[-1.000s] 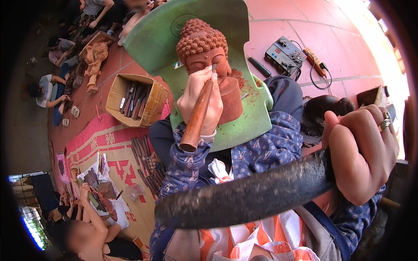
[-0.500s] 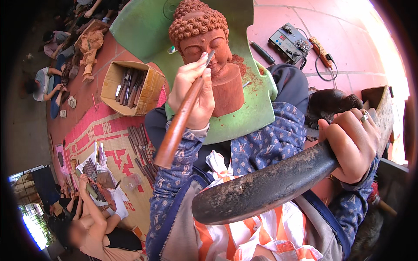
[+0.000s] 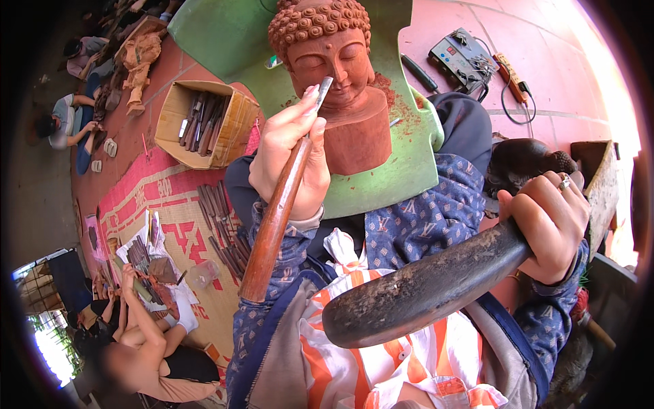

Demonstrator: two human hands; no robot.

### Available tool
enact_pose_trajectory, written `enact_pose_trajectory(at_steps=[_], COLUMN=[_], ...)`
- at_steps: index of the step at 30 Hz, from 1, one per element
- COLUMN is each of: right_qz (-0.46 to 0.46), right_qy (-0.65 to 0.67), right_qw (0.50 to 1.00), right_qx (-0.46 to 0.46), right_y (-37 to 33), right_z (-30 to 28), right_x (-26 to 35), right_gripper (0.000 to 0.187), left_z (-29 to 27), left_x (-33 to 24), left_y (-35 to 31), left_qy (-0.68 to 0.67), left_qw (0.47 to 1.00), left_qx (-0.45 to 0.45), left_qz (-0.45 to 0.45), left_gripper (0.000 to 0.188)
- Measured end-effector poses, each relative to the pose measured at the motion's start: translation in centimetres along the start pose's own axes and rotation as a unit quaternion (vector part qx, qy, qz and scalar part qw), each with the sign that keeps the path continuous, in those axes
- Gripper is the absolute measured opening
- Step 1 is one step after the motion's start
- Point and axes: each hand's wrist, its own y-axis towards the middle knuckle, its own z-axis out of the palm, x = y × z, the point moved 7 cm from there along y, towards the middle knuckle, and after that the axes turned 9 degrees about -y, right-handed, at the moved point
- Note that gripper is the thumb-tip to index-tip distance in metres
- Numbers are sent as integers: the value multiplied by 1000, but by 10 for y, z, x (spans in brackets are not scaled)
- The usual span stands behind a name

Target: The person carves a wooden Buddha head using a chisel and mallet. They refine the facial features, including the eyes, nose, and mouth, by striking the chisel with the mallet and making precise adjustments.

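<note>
In my left hand (image 3: 291, 153) is a wood chisel (image 3: 276, 235), its brown handle slanting down to the left and its metal tip upward. The tip overlaps the nose and cheek of a reddish wooden Buddha bust (image 3: 359, 140); whether it touches cannot be told. The bust has curled hair and a plain round base, and sits on a green plastic sheet-like support (image 3: 402, 184) over my lap. My right hand (image 3: 545, 221) grips the narrow end of a thick, dark, worn wooden mallet (image 3: 422, 290), which lies across in front of my chest, away from the chisel.
Left of the bust stands a cardboard box (image 3: 235, 133) of chisels. More chisels (image 3: 221, 218) lie on a patterned mat (image 3: 167, 204). A control box (image 3: 463, 58) and power strip (image 3: 511, 78) are at upper right. A dark carving (image 3: 521, 167) sits beside my right hand. Other people work at left.
My left hand has drawn the chisel slightly down and left, its handle end lower. The bust appears a little higher and further right in view. The mallet has shifted slightly right.
</note>
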Motion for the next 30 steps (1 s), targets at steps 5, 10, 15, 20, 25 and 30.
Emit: enact_pose_trajectory(at_steps=[5,10,15,20,25,30], right_qz=[-16,-15,-14,-17,-20,-22], right_qy=[-3,-4,-5,-3,-5,-7], right_qw=[1000,1000,1000,1000,1000,999], right_qx=[-6,-13,-12,-9,-14,-26], right_y=[2,1,-1,1,1,2], right_z=[0,-2,-1,-1,-2,-5], right_x=[3,2,1,1,1,1], right_gripper=[29,31,31,30,31,31], left_z=[12,21,22,22,22,23], left_x=[6,7,9,9,8,8], left_y=[1,9,10,12,12,13], left_qy=[5,40,49,53,57,61], left_qw=[999,999,998,998,997,997], left_qx=[-15,-6,-6,2,5,8], left_qz=[29,32,38,41,44,38], left_gripper=[15,15,15,15,14,13])
